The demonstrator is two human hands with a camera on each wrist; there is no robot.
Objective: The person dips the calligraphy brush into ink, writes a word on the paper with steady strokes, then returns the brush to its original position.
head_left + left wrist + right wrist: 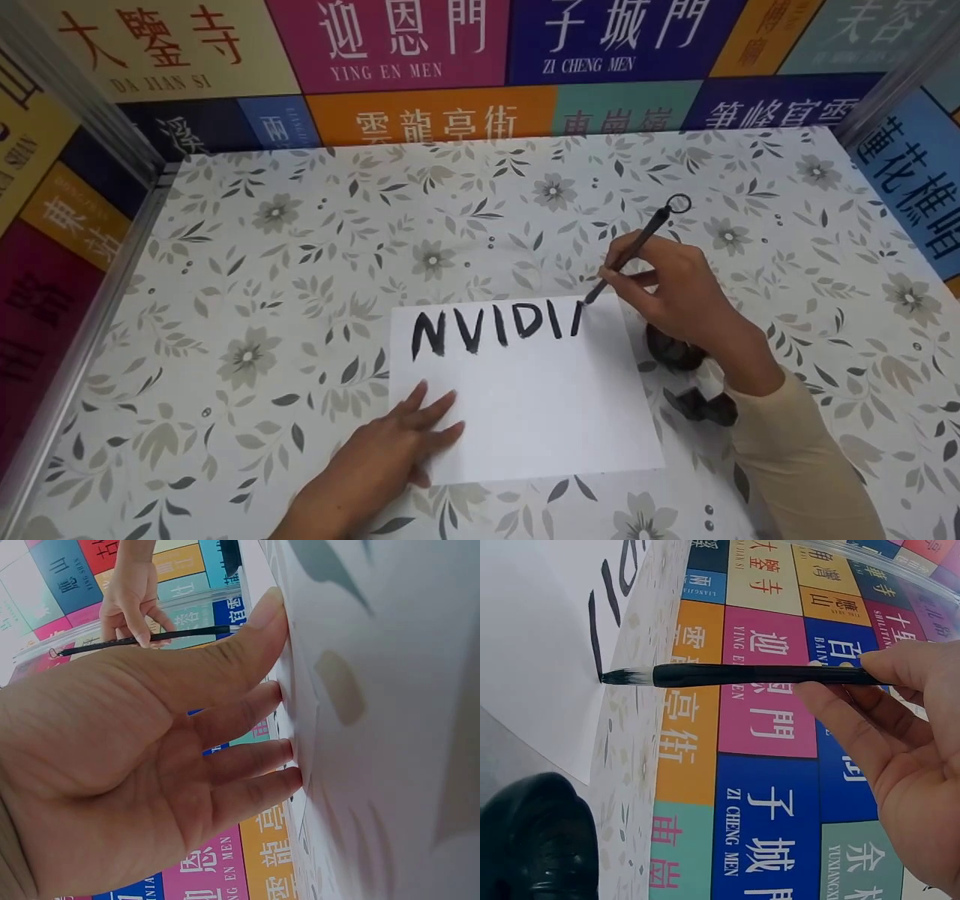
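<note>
My right hand (667, 285) pinches a black ink brush (637, 247), with a hanging loop at its top end. In the right wrist view the inked brush tip (626, 676) meets the upper end of a slanted black stroke. That stroke stands last in a row of brushed letters (480, 330) reading "NVIDI" plus the slanted line, along the top of a white sheet of paper (540, 405). Fingers spread, my left hand (390, 450) rests on the sheet's lower left part. The left wrist view shows its fingertips (289, 750) pressing down on the paper.
A dark round pot (540, 840) stands just right of the sheet, partly under my right hand. Below it lies a small black object (701, 405), close to my sleeve (802, 457). A floral cloth (337, 247) covers the table, and panels with printed characters (420, 45) border it.
</note>
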